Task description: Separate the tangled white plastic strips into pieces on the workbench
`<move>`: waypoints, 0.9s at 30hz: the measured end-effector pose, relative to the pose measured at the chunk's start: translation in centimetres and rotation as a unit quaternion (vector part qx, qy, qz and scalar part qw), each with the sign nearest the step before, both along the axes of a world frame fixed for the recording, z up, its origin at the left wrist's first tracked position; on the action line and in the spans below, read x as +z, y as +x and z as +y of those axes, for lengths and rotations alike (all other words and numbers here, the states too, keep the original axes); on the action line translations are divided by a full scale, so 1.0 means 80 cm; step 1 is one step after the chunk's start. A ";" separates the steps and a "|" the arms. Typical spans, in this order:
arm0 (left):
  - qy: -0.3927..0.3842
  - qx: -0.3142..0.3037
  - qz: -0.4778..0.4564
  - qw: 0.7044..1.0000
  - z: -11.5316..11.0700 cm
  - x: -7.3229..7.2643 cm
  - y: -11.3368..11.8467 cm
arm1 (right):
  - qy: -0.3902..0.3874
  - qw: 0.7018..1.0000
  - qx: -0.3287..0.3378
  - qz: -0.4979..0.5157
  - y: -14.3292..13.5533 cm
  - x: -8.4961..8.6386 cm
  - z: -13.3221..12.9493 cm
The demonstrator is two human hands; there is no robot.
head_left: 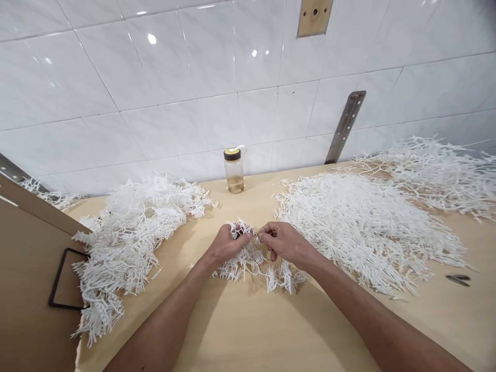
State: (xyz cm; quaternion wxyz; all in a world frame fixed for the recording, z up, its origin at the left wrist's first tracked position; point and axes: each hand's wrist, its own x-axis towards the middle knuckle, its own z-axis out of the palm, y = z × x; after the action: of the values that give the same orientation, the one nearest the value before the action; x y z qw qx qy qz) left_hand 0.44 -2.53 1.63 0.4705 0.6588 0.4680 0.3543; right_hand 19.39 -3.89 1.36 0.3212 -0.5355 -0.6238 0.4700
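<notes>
A worker's left hand (225,246) grasped a tuft of white, branching strands (240,228) above the bench (251,330) — the right hand (287,242) was drawn up just beside it, fingertips together, though whether they gripped a strand could not be told. A small scatter of white sprigs (285,279) lay below, between a left-hand heap (124,243) and a broader right-hand heap (360,222) — a capped bottle (234,173) stood upright behind.

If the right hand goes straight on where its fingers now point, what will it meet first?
Most likely the thumb tip of the bare left hand, which holds thin, white, branching sprigs; exact depth is unclear.
</notes>
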 end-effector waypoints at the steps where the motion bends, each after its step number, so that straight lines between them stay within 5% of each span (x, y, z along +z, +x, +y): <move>1: -0.001 -0.006 -0.007 1.000 -0.001 0.002 -0.001 | -0.004 1.000 0.003 0.004 0.000 -0.001 0.001; 10: 0.030 0.033 -0.006 0.999 0.001 -0.005 0.004 | 0.030 0.999 0.016 -0.036 -0.003 0.003 -0.006; 18: 0.043 0.162 -0.052 0.984 -0.003 -0.005 0.015 | 0.107 0.967 -0.097 -0.208 -0.013 0.004 -0.006; 23: 0.018 0.203 -0.078 0.976 0.002 0.005 0.005 | 0.168 0.957 -0.165 -0.169 0.002 0.017 0.000; 27: 0.006 0.191 -0.079 0.978 -0.001 0.004 0.006 | 0.289 0.901 -0.247 -0.209 0.024 0.020 0.007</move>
State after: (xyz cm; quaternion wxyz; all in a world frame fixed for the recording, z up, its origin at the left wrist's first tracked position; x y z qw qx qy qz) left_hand 0.95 -2.59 1.96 0.4256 0.5299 0.5449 0.4911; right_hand 21.30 -3.35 2.99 0.4297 -0.6422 -0.6326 0.0517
